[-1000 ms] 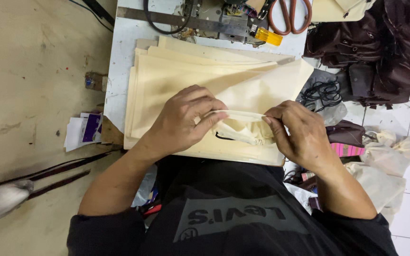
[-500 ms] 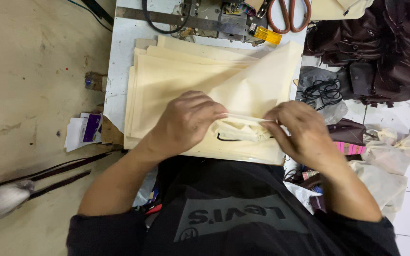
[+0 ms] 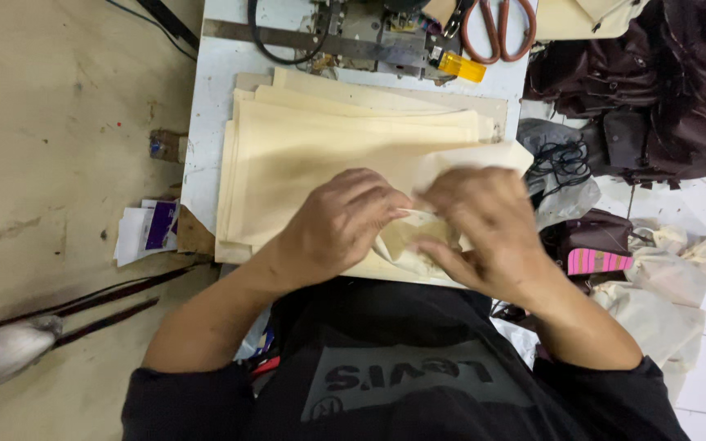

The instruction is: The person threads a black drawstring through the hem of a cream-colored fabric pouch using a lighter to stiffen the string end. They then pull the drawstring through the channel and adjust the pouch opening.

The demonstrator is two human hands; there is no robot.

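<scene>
A stack of cream fabric pieces (image 3: pixel 345 139) lies on the white sewing table (image 3: pixel 206 98). At the stack's near edge, my left hand (image 3: pixel 332 224) and my right hand (image 3: pixel 475 224) meet over a small bunched piece of the cream fabric (image 3: pixel 406 245). Both hands pinch it, fingertips almost touching. The folded part under my fingers is mostly hidden.
A sewing machine (image 3: pixel 369 33) and orange-handled scissors (image 3: pixel 496 24) sit at the table's far edge. Dark maroon bags (image 3: pixel 647 90) pile up at the right, with cream cloth (image 3: pixel 663 278) and a pink striped item (image 3: pixel 598 261) below them. Papers (image 3: pixel 145 233) lie on the floor at the left.
My hands have come together. The strap-like strip they stretched between them is now bunched under both hands, and my right hand has moved left toward my left hand.
</scene>
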